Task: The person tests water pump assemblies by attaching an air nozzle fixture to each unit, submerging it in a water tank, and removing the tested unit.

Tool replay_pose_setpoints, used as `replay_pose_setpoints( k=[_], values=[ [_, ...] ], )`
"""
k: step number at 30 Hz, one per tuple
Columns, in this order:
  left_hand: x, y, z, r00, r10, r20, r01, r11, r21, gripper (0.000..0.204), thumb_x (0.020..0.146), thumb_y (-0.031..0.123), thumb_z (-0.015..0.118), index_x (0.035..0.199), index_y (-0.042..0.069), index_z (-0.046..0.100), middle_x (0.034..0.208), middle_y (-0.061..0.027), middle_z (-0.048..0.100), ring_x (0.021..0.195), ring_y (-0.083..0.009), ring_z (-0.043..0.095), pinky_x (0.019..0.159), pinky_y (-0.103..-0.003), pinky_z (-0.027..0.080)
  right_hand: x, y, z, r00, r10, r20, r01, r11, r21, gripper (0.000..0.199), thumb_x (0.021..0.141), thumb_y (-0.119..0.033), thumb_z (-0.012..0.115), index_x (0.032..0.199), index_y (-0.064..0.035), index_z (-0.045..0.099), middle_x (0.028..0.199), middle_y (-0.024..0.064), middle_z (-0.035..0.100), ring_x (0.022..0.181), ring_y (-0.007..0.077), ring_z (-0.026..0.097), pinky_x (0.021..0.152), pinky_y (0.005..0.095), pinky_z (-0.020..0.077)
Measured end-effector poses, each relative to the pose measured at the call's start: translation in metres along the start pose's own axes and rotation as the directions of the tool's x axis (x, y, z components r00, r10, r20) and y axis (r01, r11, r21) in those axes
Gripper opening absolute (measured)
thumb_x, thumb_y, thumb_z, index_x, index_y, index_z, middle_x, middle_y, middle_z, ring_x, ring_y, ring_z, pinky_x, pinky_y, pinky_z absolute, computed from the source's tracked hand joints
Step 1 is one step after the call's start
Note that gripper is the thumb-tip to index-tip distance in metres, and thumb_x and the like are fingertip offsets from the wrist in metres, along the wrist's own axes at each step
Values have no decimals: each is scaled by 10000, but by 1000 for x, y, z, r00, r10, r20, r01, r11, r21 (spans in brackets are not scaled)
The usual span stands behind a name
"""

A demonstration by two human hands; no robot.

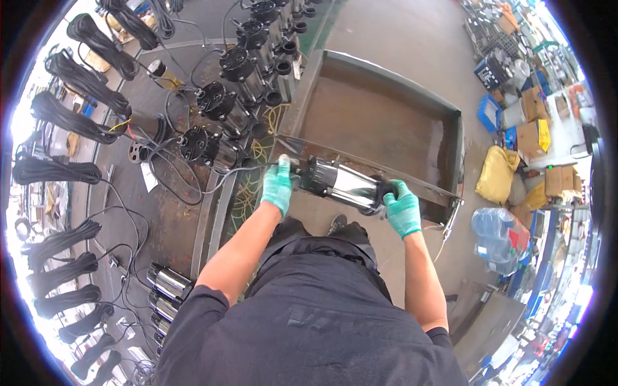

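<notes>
Held sideways in front of my waist is an electric pump [351, 184] with a shiny steel body and black ends. My left hand [278, 186], in a green glove, is closed at its left end, where a black cable [248, 169] runs off to the bench. Green-gloved too, my right hand [403, 211] grips the black fitting at the other end, fingers wrapped round it. The pump lies over the near edge of a wide metal tank [367, 122] with a brown bottom. Part of the left end is hidden by my left hand.
On the left bench [164, 225] stand several similar pumps [219, 103], with coiled black cables [71, 119] beyond them. More steel pumps [168, 283] lie at the lower left. Boxes, a yellow sack [497, 174] and a blue crate [489, 114] are on the right.
</notes>
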State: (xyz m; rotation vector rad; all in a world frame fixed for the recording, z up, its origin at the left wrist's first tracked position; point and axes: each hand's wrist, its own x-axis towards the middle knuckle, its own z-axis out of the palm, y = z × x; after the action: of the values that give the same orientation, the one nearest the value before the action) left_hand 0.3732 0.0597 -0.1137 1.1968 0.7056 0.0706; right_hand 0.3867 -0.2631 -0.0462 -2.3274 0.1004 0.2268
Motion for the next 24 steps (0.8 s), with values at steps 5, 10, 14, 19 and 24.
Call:
replay_pose_setpoints(
  k=[5,10,14,19,24],
  values=[
    [54,-59,16,996,53,70,-87,703,706,500,1091,485,540,1122,20,722,989,-190,761,917,-355,694,841,-439,520,20,4,-15,999,30,-20,-35,953,-302,360,926,-223,701,1250,-66,687,982,237,758,913,421,736,819,481,578],
    [65,-58,18,982,-169,87,-33,298,954,643,1085,566,416,1162,10,730,1202,-280,707,1165,-463,656,1021,-532,513,29,-1,-10,997,57,47,-35,921,-388,430,942,-338,715,1292,-92,675,1055,210,763,1008,410,722,888,495,570],
    [50,-49,13,966,-8,259,-242,329,913,592,1065,532,490,1215,-1,698,1235,-267,704,1172,-466,650,1018,-519,509,22,27,-6,993,-106,-59,96,984,-149,574,981,-425,709,1414,-68,589,1131,222,746,1049,398,719,915,480,567],
    [17,-70,35,932,206,298,-362,561,744,567,968,418,759,1275,-39,623,1192,-219,693,1094,-354,668,1008,-427,508,-27,138,-28,927,269,-262,-244,962,123,532,965,-369,751,1359,-55,580,1042,203,739,950,393,708,871,485,557],
    [5,-75,51,935,225,273,-354,594,722,733,857,300,909,1354,-40,492,1209,-166,665,1085,-256,644,1005,-377,518,-62,269,-69,618,500,-607,-647,761,-31,472,944,-347,774,1258,-67,561,992,192,734,920,384,710,846,483,559]
  ],
)
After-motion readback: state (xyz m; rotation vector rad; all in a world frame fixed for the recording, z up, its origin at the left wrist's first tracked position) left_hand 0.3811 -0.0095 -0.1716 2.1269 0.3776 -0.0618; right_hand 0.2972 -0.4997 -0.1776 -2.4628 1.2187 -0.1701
